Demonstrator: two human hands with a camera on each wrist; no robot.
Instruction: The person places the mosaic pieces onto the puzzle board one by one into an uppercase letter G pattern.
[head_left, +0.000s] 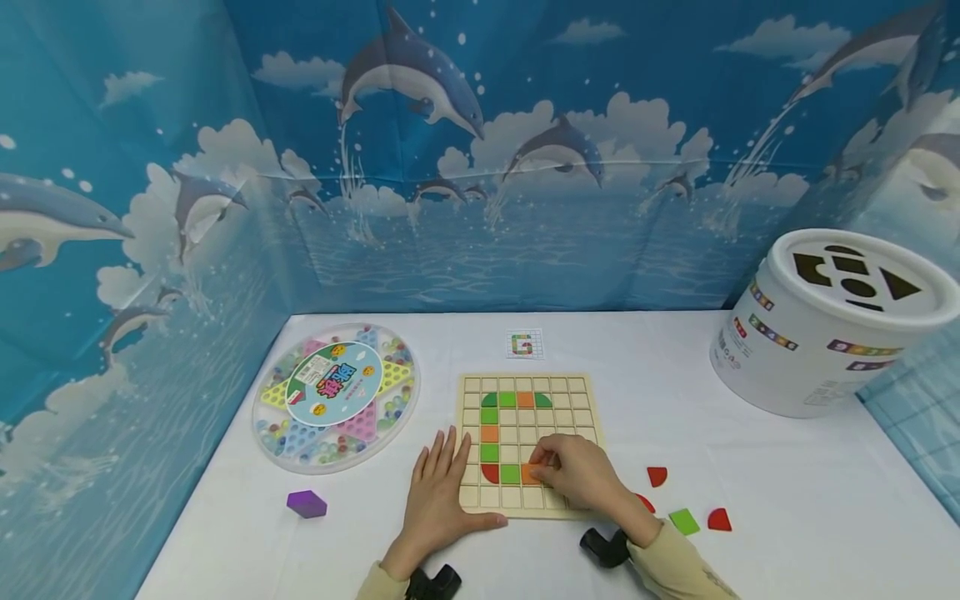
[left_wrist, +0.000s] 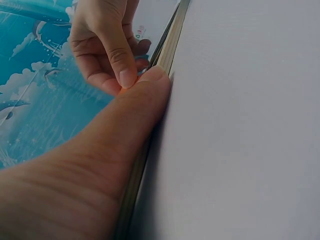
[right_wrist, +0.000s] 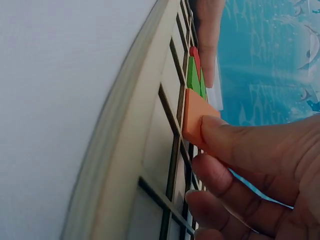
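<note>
A wooden grid board [head_left: 570, 417] lies on the white table, bearing green, orange and red tiles along a top row, a left column and a lower row. My right hand [head_left: 581, 471] pinches an orange square tile [right_wrist: 196, 112] between thumb and fingers at the lower row. That tile is beside a green square tile [head_left: 510, 473], which adjoins a red quarter-circle tile [head_left: 490, 472]. With fingers spread straight, my left hand [head_left: 444, 504] rests along the board's left side, its thumb [left_wrist: 150, 87] against the near edge.
Right of the board lie red quarter-circle pieces [head_left: 719, 520] and a green square [head_left: 684, 522]; my right arm partly hides one red piece. Behind the board is a small pattern card [head_left: 524, 343]. A round marble game [head_left: 333, 450], purple block [head_left: 307, 503] and white bucket [head_left: 787, 367] stand around.
</note>
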